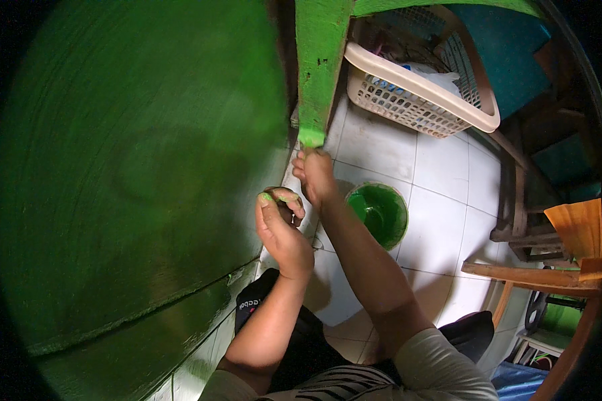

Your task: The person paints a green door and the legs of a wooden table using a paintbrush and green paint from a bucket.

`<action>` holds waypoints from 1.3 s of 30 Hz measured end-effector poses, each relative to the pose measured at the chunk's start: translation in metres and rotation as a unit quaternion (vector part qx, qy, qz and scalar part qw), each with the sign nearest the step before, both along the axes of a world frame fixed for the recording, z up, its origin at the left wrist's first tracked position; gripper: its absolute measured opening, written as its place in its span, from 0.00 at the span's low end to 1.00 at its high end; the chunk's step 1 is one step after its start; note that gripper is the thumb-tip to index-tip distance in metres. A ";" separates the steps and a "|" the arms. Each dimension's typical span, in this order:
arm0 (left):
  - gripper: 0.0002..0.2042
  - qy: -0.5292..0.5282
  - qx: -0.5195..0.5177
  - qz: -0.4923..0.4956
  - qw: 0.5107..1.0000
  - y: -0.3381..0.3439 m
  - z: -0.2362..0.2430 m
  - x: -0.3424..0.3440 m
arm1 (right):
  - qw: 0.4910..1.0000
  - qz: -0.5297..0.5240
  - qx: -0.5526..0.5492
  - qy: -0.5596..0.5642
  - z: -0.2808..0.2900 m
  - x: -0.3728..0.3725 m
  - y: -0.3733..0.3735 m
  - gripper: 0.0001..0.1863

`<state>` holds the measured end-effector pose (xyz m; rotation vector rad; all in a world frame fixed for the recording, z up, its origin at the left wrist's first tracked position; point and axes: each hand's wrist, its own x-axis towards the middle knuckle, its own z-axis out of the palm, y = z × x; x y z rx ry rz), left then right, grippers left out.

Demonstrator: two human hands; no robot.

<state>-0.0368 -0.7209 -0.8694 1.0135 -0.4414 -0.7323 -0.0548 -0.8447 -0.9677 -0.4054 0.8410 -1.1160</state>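
From my end I see the right hand (318,177) at the foot of the green post (321,73), its fingers closed around what I take to be a brush (312,139). The handle is mostly hidden in the grip; the pale green working end lies against the post, pointing away from the person. I judge that short, low hold suits the narrow surface so close to the floor (441,207).

The left hand (284,234) hangs nearer, to the left, its fingers loosely curled with a gap at the thumb. I see nothing in them, though the palm is turned out of my view. Green smears mark thumb and fingers, so holding it off the glossy green panel (147,167) probably spares that face from touch marks.

The tub (398,224) of green paint stands on the tiles just right of the right forearm, probably there for a short reach from the post. Farther right, the cream basket (421,87) sits beyond the tub, well apart from the paint.
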 end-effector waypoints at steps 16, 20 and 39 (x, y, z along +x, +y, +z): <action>0.18 -0.093 -0.087 0.028 0.991 0.004 0.004 -0.006 | 0.870 -0.095 -0.243 0.419 -0.057 0.012 0.013 0.15; 0.18 -0.094 -0.077 0.036 0.992 0.004 0.001 -0.003 | 0.937 0.014 -0.041 0.348 -0.051 0.015 0.028 0.14; 0.24 -0.139 -0.185 0.064 0.971 0.009 0.009 0.001 | 0.839 -0.057 -0.318 0.438 0.098 0.005 0.002 0.11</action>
